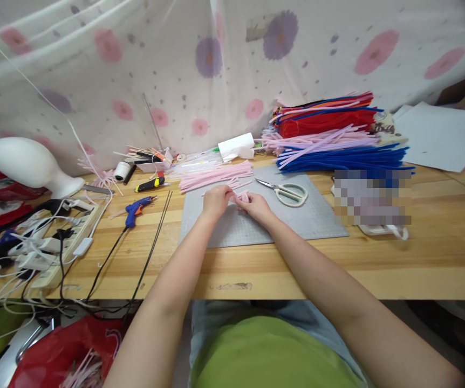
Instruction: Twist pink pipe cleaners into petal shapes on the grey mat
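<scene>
My left hand (217, 200) and right hand (258, 208) pinched closed on the pink piece (242, 195), I should press lightly, evenly.

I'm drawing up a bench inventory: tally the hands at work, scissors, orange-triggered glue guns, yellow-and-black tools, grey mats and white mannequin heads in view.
Left hand plus right hand, both on pink material: 2
Scissors: 1
Glue gun: 1
Yellow-and-black tool: 1
Grey mat: 1
White mannequin head: 1
Total: 7
</scene>
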`<state>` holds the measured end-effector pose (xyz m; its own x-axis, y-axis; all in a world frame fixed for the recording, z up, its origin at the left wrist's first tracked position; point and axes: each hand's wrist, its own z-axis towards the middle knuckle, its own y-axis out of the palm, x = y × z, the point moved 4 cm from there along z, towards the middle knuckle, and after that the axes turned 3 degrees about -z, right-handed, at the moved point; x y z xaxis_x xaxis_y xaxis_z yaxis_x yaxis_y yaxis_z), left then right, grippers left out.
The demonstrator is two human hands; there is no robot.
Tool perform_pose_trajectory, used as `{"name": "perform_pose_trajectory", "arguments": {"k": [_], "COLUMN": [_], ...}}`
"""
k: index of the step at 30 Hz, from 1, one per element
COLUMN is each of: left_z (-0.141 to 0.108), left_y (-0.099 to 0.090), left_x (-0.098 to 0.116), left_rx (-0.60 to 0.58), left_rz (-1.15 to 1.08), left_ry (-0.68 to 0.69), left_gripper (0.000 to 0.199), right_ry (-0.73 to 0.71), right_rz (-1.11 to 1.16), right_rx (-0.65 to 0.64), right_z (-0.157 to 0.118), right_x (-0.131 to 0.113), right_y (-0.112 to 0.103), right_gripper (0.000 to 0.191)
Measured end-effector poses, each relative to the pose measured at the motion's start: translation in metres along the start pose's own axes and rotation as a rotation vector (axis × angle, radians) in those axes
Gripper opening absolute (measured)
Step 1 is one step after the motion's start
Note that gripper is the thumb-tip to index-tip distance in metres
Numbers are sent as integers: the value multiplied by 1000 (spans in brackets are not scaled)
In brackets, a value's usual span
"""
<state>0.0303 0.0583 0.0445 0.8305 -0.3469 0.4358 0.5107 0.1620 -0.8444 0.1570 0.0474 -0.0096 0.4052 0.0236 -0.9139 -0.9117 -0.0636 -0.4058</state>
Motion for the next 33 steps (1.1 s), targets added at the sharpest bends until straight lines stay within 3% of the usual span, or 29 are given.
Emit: {"name": "perform_pose_trajectory", "arguments": {"k": [5, 8, 11, 15, 20, 24, 28, 31, 33], "left_z": [-3, -2, -4, -15, -28, -28, -26, -26, -26], "left_y": [3, 7, 20, 30, 38, 45, 45, 44, 44], "left_x": [9, 0, -12, -17, -25, -30, -26, -23, -23], "left_rx": [-9, 57, 45, 121, 226, 185, 104, 71, 76], "left_rz": [3, -207, -439, -482, -612, -683, -607, -674, -756], "left_ry": [93, -58, -252, -240, -249, -275, -242, -262, -305], "left_gripper": [19, 30, 42, 36, 33, 34, 28, 23, 29], "right_ry": [-11, -4, -26, -38, 110, 97, -28, -36, -14], "right_rz": [-99, -47, 18, 118, 209, 224, 328, 408, 456], "right_rx": [53, 65, 42, -26, -53, 11, 63, 60, 73], "right_z": [-1, -2, -2, 0, 5, 5, 6, 6, 6], "right_x": [-2, -1, -1, -2, 5, 6, 5, 7, 8], "right_y": [-3, -1, 1, -1, -11, -12, -7, -3, -1], "right_gripper": [36, 30, 28, 34, 30, 24, 34, 40, 40]}}
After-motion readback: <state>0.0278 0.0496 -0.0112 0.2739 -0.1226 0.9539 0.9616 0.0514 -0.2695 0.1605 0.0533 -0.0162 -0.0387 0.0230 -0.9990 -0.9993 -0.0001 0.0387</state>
